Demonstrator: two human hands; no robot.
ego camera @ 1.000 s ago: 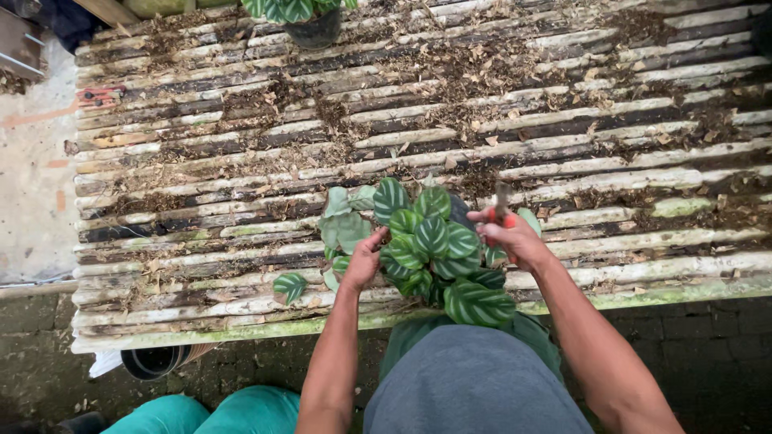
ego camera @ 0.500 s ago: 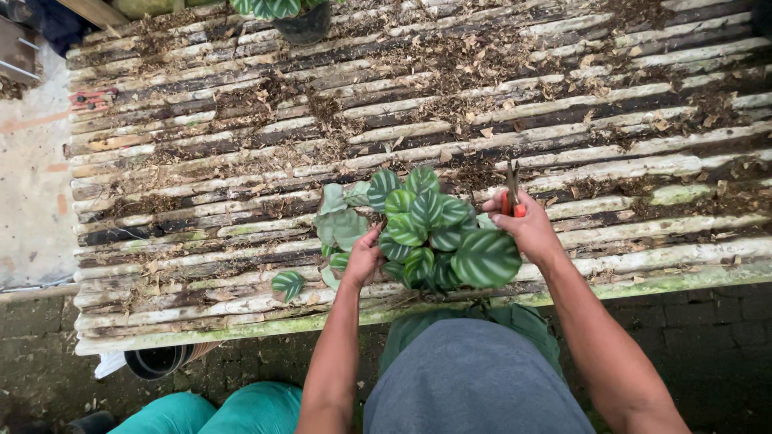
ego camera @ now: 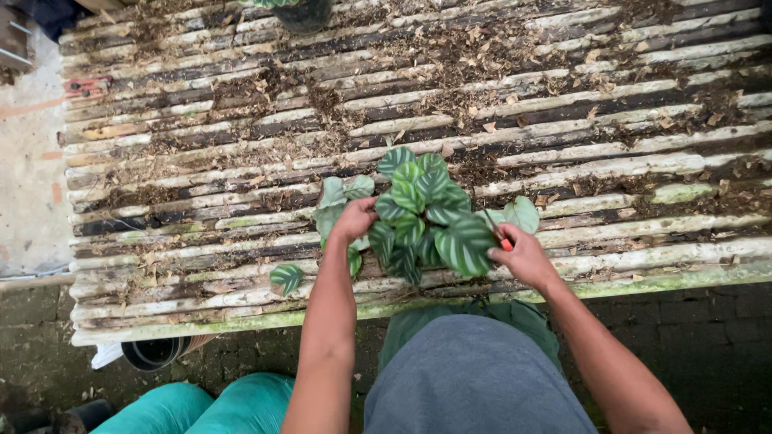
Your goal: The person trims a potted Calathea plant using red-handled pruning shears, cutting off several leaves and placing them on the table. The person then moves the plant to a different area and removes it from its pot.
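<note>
Leaf (ego camera: 286, 277) lies cut and alone at left on the slatted bamboo bench (ego camera: 201, 321). Left hand (ego camera: 355, 219) grips foliage of the striped plant (ego camera: 422, 213) at the bench's near edge; right hand (ego camera: 523, 255), now lower than a second ago, clenches red-handled pruners (ego camera: 497, 233), apparently between cuts.

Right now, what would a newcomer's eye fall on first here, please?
A striped-leaf plant at the near edge of a slatted bench, with the left hand in its leaves. The right hand beside it holds a red-handled tool. One cut leaf lies apart, left.
</note>
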